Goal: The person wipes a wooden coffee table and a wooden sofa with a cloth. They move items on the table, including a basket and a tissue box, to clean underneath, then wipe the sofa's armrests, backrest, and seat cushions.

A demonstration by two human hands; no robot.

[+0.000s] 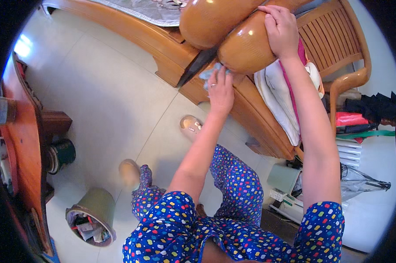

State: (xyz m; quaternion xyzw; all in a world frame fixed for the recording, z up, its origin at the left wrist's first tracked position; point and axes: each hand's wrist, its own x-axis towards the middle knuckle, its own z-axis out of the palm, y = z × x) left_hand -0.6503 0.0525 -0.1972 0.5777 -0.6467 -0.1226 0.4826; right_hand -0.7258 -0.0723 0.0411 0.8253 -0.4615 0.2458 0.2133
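My left hand (221, 88) presses a light blue cloth (208, 75) against the wooden furniture, just below the rounded end of a glossy wooden armrest (247, 49). The fingertips are partly hidden by the cloth and the armrest's lower edge. On top of that same armrest rests my right hand (281, 31), its fingers bent over the surface near the gap to a second rounded armrest (214, 23). No object shows in my right hand. A dark gap lies between the two wooden seat bases, left of the cloth.
Folded white and magenta bedding (276, 95) lies on the wooden seat frame (263, 123) at right, before a slatted backrest (331, 39). A filled waste bin (96, 213) stands on the tiled floor at lower left. A wooden table (23, 144) is at far left. A green-grey bin (284, 177) stands lower right.
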